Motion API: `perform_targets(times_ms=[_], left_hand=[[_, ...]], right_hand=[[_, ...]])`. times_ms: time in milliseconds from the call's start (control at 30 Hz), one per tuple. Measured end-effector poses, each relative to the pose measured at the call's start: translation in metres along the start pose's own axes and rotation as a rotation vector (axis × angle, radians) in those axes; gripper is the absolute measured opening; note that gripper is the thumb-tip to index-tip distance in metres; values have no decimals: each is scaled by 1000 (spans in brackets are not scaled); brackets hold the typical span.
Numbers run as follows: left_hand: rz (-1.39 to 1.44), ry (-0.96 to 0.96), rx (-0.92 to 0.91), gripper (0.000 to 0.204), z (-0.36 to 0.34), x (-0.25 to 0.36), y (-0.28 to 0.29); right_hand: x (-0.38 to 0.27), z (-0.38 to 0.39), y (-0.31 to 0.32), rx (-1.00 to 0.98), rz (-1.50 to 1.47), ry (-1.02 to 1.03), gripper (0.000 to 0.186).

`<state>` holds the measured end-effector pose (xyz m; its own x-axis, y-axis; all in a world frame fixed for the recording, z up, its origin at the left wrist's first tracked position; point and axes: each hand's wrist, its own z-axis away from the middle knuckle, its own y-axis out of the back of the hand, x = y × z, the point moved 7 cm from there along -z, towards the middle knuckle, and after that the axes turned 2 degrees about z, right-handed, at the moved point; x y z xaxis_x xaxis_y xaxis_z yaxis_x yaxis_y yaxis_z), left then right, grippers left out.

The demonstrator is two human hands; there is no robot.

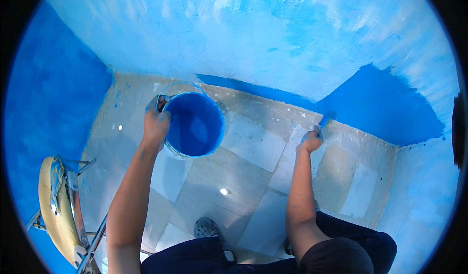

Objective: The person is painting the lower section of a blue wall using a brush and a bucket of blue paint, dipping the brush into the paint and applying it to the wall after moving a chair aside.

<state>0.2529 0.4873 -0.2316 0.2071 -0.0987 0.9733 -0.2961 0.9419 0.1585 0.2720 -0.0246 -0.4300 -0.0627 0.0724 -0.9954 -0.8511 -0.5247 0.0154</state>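
My left hand grips the left side of a white bucket holding deep blue paint, its wire handle arched above the rim. To the right, my right hand is closed on a paintbrush, whose blue-coated bristles are at the foot of the wall. The wall ahead is streaky light blue, with a darker blue band along its base that widens into a large patch on the right.
The left wall is deep blue, the right wall pale blue. A folding chair with a yellow cushion and metal frame stands at lower left. The tiled floor has paint spots. My shoe shows below.
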Motion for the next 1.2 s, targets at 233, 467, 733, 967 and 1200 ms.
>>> perform_targets(times_ms=[233,467,733,967,1200], left_hand=[[-6,-53,48,35,2,1,7],[-14,-76,30,34,1,-3,9],[-13,-93,-2,35,0,1,-11],[-48,-71,13,33,2,5,-1],[-12,-48,92,33,5,-3,9]], right_hand=[[-6,138,-137,-672,422,397,32],[-13,48,-67,-396,242,155,34],[24,-17,-40,-95,192,194,33],[-34,144,-130,-776,503,460,39],[15,8,-34,-20,-128,25,34]])
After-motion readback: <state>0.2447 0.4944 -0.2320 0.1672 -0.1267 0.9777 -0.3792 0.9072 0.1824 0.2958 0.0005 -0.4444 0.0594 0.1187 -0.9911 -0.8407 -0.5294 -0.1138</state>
